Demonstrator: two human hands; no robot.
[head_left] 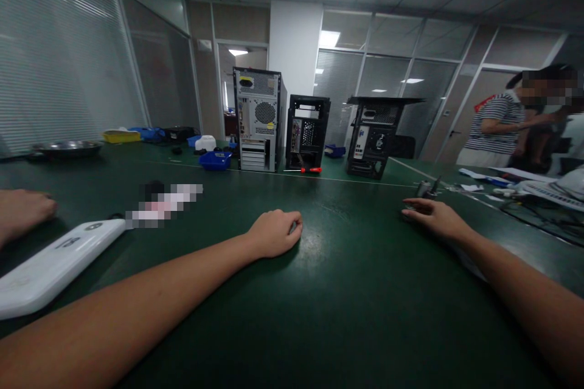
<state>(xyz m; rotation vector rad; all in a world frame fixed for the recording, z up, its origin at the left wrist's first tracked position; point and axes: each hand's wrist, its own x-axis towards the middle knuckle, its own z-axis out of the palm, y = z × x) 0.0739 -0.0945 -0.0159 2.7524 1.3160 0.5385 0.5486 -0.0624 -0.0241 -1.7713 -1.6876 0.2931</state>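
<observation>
My left hand point(276, 233) rests on the green tabletop point(319, 304) with its fingers curled in. Nothing shows in it. Off to the right, my right hand point(435, 217) is held low over the table, fingers stretched out and a gap between them and the thumb. Just behind those fingers stands a small dark grey object with a thin upright part point(427, 188); its kind is unclear. Beyond my hands stand a tall computer case point(260, 121), a smaller black case frame point(308, 130) and another black computer case point(374, 137), their backs facing me.
A red-handled screwdriver point(311, 169) lies before the middle case. Blue bins point(215, 160) and a metal dish point(68, 148) are at left. A white device point(59, 264) lies near another person's hand point(27, 213). Papers and cables point(542, 213) cover the right; people point(495, 124) stand beyond.
</observation>
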